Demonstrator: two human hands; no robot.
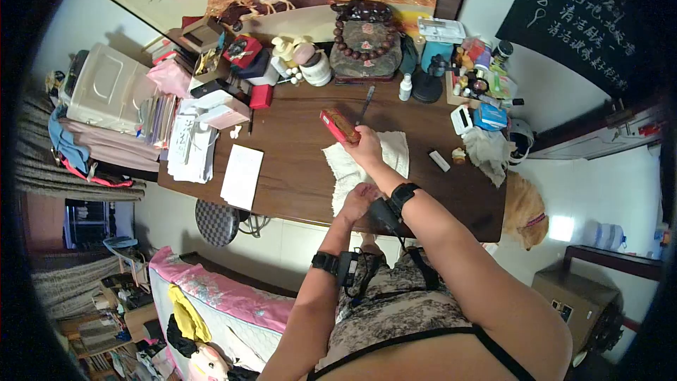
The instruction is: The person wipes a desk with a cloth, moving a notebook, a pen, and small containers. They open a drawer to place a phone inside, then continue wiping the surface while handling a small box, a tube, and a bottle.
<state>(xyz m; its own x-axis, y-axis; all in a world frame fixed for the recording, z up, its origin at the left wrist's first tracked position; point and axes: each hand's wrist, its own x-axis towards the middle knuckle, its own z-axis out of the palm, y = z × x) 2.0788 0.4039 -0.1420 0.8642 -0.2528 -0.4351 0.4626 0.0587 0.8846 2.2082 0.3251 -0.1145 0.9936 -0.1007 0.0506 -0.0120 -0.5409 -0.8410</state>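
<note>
In my right hand (pixel 365 147) is a small red box (pixel 340 127) with a brown and gold face, held above the brown wooden table (pixel 289 127). Below and around that hand lies a crumpled white cloth (pixel 395 152). My left hand (pixel 359 201) is at the cloth's lower edge near the table's front, its fingers curled; whatever they may hold is hidden. A pen (pixel 367 101) lies beyond the red box, and a small white object (pixel 439 161) rests to the right of the cloth.
White papers (pixel 242 176) and stacked boxes are on the table's left side. A beaded necklace on a stone-like block (pixel 365 56), bottles and a blue packet (pixel 490 117) line the back and right. A round stool (pixel 216 223) and a dog (pixel 525 212) are beside the table.
</note>
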